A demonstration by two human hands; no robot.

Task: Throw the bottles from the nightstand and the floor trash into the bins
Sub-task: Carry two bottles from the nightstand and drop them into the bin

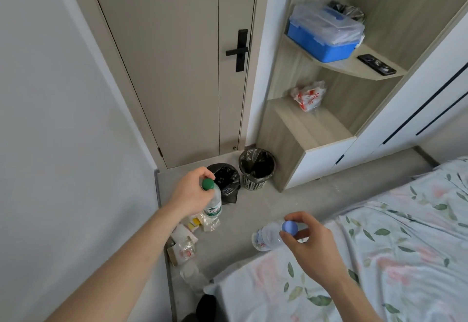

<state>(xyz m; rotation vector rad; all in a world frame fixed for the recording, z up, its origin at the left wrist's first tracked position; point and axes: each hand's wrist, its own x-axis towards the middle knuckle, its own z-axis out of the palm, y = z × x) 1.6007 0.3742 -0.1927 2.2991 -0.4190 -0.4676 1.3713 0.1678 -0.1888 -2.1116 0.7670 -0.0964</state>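
Left hand grips the green-capped bottle by its neck, clear plastic, long axis near vertical, cap up, above floor trash. Right hand pinches the blue-capped bottle, axis slanting, cap toward camera. Black-lined bins stand by the door.

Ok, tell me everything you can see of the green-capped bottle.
The green-capped bottle is clear plastic with a green screw cap on and a white-and-green label around its middle. The left hand grips it by the neck, so it hangs roughly upright above the floor wrappers, near the black-bagged bin. Contents cannot be told.
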